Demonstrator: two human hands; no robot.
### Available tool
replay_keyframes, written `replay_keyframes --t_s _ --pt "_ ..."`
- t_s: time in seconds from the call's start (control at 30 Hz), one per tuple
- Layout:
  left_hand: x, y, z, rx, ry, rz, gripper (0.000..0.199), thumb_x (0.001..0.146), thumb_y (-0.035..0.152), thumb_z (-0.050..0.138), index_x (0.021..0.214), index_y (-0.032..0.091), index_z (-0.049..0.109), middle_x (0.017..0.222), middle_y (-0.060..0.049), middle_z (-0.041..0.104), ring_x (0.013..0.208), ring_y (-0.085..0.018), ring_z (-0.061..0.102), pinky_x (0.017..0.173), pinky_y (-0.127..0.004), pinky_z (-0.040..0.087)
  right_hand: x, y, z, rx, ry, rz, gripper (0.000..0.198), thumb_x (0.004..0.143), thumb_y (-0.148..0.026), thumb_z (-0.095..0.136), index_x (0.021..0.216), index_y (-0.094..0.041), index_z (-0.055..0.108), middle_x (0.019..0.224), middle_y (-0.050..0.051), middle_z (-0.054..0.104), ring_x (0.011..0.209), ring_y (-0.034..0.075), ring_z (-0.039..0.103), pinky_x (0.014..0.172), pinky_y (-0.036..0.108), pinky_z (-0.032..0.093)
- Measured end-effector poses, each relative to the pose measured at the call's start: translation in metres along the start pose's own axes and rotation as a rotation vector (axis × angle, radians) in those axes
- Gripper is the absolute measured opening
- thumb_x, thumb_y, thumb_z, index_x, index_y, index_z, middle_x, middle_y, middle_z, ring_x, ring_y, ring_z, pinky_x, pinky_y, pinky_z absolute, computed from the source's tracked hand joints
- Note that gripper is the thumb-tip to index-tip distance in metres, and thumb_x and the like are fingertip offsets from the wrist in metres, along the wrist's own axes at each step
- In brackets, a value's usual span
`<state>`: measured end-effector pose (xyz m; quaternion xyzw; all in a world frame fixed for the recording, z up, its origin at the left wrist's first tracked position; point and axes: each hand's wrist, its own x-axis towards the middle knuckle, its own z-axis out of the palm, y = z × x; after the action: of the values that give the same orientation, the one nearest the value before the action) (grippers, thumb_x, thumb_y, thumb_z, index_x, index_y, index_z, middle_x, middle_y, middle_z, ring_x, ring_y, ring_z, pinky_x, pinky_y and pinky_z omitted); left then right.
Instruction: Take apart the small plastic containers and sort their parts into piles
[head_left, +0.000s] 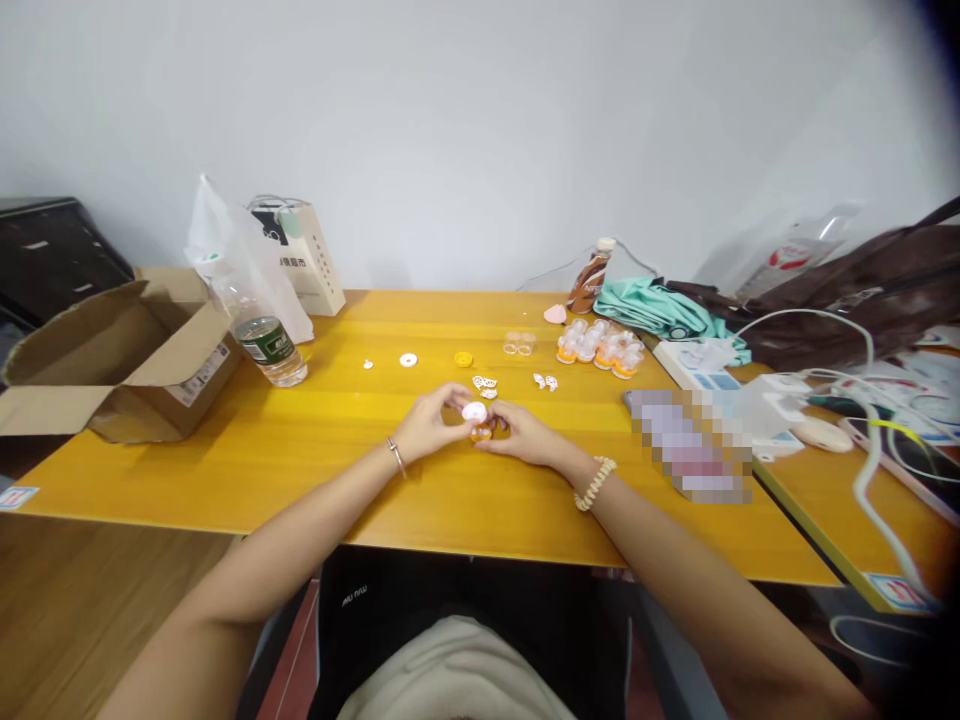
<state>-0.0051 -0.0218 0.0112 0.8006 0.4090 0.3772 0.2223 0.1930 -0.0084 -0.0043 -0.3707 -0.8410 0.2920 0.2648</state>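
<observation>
My left hand (433, 425) is closed, its thumb and fingertips pinching a small white round piece (474, 411). Close against it, my right hand (523, 434) grips a small orange-and-clear piece (481, 433), partly covered by the fingers. The two pieces nearly meet; whether they touch I cannot tell. Just beyond the fingers lie white cut-out wing shapes (485, 382), with more white wing shapes (546, 382) to the right. Farther back are a yellow round piece (463, 359), a white ring (408, 360), a tiny white part (367, 365) and clear cylinders (519, 344).
Several clear-and-orange assembled pieces (600, 347) stand at the back right, before a brown-labelled bottle (592, 276) and a green cloth (664, 308). At left are an open cardboard box (169, 375) and a water bottle (268, 348). A blurred-out flat object (686, 447) lies right; cables (862, 480) run beyond.
</observation>
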Motion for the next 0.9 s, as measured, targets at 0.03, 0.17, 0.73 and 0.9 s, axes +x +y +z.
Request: replay_keyframes --t_s 0.03,0.17,0.73,0.9 --pt "0.003 -0.003 -0.004 0.009 0.051 0.002 0.035 0.071 0.027 0.061 0.102 0.017 0.05 0.092 -0.003 0.064 0.085 -0.014 0.06 0.078 -0.026 0.046 0.0 0.001 0.0 0.013 -0.01 0.011 0.026 0.066 -0.033 0.067 0.083 -0.016 0.057 0.077 0.001 0.057 0.069 0.014 0.049 0.064 0.026 0.039" --pt "0.023 -0.024 -0.021 0.173 0.1 -0.042 0.034 0.073 0.025 0.058 0.105 0.015 0.05 0.095 -0.005 0.063 0.089 -0.015 0.059 0.081 -0.026 0.045 0.001 0.003 0.0 0.042 -0.035 0.035 0.027 0.066 -0.032 0.067 0.087 -0.017 0.057 0.078 0.001 0.055 0.071 0.014 0.049 0.065 0.026 0.04" --pt "0.092 -0.074 -0.011 0.433 -0.031 -0.288 0.031 0.074 0.025 0.058 0.104 0.017 0.054 0.101 -0.008 0.065 0.091 -0.019 0.06 0.08 -0.027 0.045 -0.001 0.001 -0.007 0.049 -0.089 0.014 0.026 0.069 -0.03 0.063 0.09 -0.017 0.053 0.078 0.0 0.051 0.07 0.012 0.047 0.064 0.024 0.039" --pt "0.097 -0.076 -0.008 0.404 -0.014 -0.271 0.031 0.075 0.026 0.059 0.104 0.016 0.054 0.1 -0.008 0.065 0.093 -0.019 0.06 0.082 -0.028 0.045 0.0 0.001 -0.008 0.075 -0.104 0.04 0.027 0.069 -0.03 0.064 0.09 -0.017 0.053 0.078 0.0 0.05 0.069 0.012 0.046 0.063 0.024 0.039"
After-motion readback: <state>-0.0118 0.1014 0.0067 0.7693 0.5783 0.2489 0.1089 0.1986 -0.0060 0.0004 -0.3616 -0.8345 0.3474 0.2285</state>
